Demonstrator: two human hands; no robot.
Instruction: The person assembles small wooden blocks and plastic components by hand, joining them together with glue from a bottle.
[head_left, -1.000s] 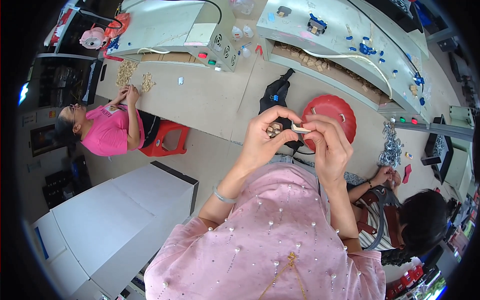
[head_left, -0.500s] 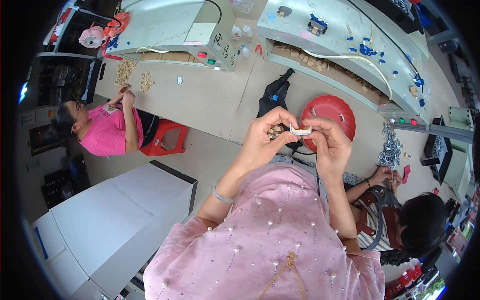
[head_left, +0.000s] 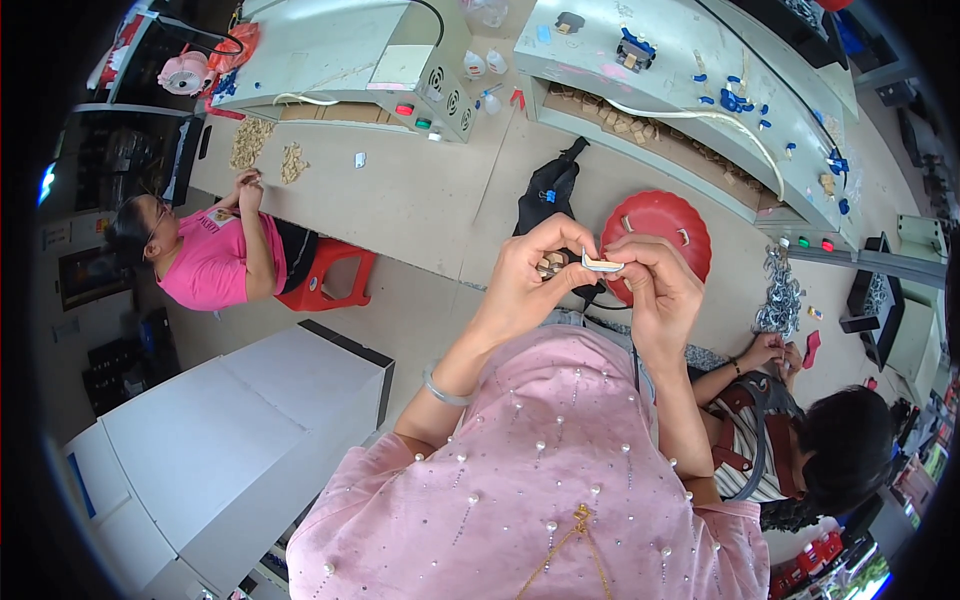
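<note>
Between the fingertips of both hands is a small curved metal piece [head_left: 602, 266] with a tan inner face, its ends bent up. My left hand [head_left: 540, 272] pinches one end, and several small tan blocks [head_left: 551, 263] sit tucked in its curled fingers. On the other end, my right hand [head_left: 655, 290] closes with thumb and forefinger. Just beyond my right hand lies a red scalloped tray [head_left: 690, 215] with a few small pale curved pieces in it. A black cloth bag [head_left: 545, 195] rests on the table beyond my left hand.
Grey-green machines [head_left: 660, 80] with red and green buttons line the far side. Piles of tan pieces [head_left: 250, 145] lie at the left, shiny metal parts [head_left: 778, 295] at the right. One person [head_left: 215, 255] sits left, another [head_left: 770, 430] right. A large white box [head_left: 240, 420] stands at lower left.
The metal piece has tilted slightly between my fingers, while my hands stay almost in place. The person at the left has shifted their hands a little.
</note>
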